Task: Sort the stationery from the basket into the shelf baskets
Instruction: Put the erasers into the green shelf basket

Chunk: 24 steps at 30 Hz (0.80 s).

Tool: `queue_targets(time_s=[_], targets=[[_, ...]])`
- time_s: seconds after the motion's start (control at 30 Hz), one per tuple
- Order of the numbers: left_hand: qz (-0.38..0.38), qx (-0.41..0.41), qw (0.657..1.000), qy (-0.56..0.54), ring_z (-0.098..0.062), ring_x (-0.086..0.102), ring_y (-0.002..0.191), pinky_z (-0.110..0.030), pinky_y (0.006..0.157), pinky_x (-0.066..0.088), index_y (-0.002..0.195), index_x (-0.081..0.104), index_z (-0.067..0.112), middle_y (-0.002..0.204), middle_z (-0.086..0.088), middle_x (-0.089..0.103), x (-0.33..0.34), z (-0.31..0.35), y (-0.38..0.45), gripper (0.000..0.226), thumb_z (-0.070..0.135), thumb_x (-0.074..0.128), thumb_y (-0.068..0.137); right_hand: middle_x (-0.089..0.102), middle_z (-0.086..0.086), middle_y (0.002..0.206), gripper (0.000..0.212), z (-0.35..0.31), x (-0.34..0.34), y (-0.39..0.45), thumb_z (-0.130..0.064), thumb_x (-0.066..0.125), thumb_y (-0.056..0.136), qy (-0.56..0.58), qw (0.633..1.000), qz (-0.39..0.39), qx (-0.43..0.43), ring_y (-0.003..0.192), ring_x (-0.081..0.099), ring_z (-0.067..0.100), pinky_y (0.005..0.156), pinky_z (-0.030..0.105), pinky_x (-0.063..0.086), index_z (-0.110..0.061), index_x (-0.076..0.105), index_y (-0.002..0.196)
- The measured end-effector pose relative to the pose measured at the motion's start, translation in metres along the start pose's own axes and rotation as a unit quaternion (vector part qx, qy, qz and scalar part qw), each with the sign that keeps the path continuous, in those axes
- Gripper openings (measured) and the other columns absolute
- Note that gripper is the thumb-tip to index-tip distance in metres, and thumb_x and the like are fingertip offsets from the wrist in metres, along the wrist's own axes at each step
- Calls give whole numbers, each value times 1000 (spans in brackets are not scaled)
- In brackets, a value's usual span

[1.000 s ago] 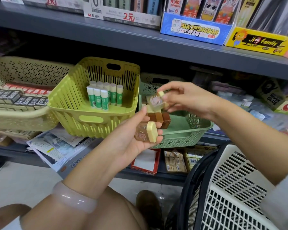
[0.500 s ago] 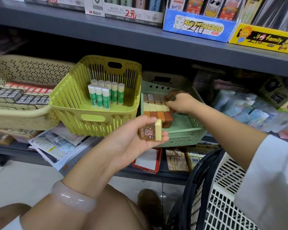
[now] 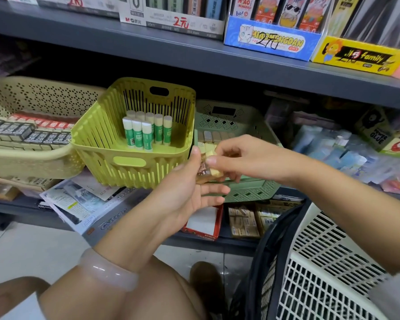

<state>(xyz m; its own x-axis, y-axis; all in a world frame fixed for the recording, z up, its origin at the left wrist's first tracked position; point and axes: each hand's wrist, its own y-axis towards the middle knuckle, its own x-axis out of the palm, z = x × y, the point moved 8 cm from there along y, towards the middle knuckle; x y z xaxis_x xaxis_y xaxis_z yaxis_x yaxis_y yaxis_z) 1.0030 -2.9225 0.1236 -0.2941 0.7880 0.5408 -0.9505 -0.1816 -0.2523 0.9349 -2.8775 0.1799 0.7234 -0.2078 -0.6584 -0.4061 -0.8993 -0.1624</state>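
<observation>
Left hand point(image 3: 189, 192): palm up, fingers loosely curled, cradling small wrapped erasers point(image 3: 208, 170) (brown and pale yellow) just in front of the green basket; a pale bangle point(image 3: 109, 271) sits on that wrist. Right hand point(image 3: 238, 158): narrow pinch, thumb and fingertips closed on one pale yellow eraser at the top of the cluster in the left palm; the two hands touch at this point. Exact count of erasers in the palm cannot be told. Containers, left to right. Beige perforated basket point(image 3: 32, 162) on the shelf: holds rows of flat boxed items, black-labelled in front, red-labelled behind. Yellow-green slotted basket point(image 3: 129, 162), tilted with its near edge forward and down, overlapping the beige one: holds upright glue sticks point(image 3: 146, 132) with green labels and white caps, grouped toward the back wall. Pale green basket point(image 3: 252, 190), partly hidden behind both hands: rows of erasers in cream and tan tones visible along its back. Right of it, a blurred heap of bluish packets point(image 3: 333, 148) lies on the same shelf. White lattice basket point(image 3: 328, 257) with a dark rim stands at lower right, near the person; its contents are out of sight. Upper shelf carries display boxes, including a blue box point(image 3: 273, 40) and a yellow box point(image 3: 358, 56).
</observation>
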Motion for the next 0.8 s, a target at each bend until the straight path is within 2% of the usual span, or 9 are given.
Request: queue_targets(time_s=[0.13,0.27,0.37,0.47,0.53,0.6,0.7,0.77,0.8], targets=[[-16,-6,1000,16,-22,70,73,-29,56,57,123,46,13,98,-16,65,5,-3,0,45,44,33,94,66,-3,73,20,11,-8,2,-28,63,85,71,996,42,39,66,61,4,65,19,54,-8,67,82],[-36,-3,999,1,-25,68,95,-37,76,58,118,52,16,114,-14,63,4,-3,1,31,28,47,90,66,7,80,14,46,-58,14,-18,66,84,131,965,208,93,74,65,17,83,33,55,-5,67,87],[-47,-4,999,17,-23,66,101,-36,86,54,119,55,13,118,-9,64,2,-5,2,33,26,45,90,68,17,90,31,84,-87,26,-23,66,84,-13,946,265,188,84,68,30,84,41,54,4,65,99],[-45,-4,999,31,-21,66,101,-35,86,54,117,56,14,116,-7,65,0,-6,4,29,25,41,95,68,18,100,40,112,-82,40,-36,64,85,-170,925,188,284,94,66,30,90,38,50,2,66,96],[-45,-3,999,30,-22,66,100,-35,85,55,115,57,13,115,-8,66,-1,-6,5,29,24,42,94,68,16,98,41,117,-76,49,-42,59,87,-250,906,157,305,94,64,27,84,31,48,-2,65,89],[-48,0,998,32,-22,67,100,-35,85,55,115,57,12,114,-8,67,-1,-6,6,28,24,42,94,67,10,77,43,120,-70,58,-44,54,89,-262,903,138,312,82,66,22,76,27,48,-5,58,71],[-50,2,998,33,-23,67,99,-35,86,54,114,58,11,113,-8,68,-2,-6,7,28,23,42,94,49,-8,29,46,128,-63,63,-41,46,94,-215,909,124,335,35,50,3,47,18,39,-8,47,63],[-49,4,998,35,-23,67,99,-36,86,53,112,59,11,112,-9,68,-2,-7,7,27,22,41,95,51,-8,31,36,134,-65,61,-31,46,96,-155,916,147,339,29,46,3,40,12,39,-4,49,73],[-49,5,998,37,-23,67,99,-36,86,54,112,59,10,111,-9,68,-2,-7,7,27,22,41,95,62,-3,45,30,137,-68,59,-25,46,96,-127,923,160,326,29,49,3,44,11,44,-2,53,79]])
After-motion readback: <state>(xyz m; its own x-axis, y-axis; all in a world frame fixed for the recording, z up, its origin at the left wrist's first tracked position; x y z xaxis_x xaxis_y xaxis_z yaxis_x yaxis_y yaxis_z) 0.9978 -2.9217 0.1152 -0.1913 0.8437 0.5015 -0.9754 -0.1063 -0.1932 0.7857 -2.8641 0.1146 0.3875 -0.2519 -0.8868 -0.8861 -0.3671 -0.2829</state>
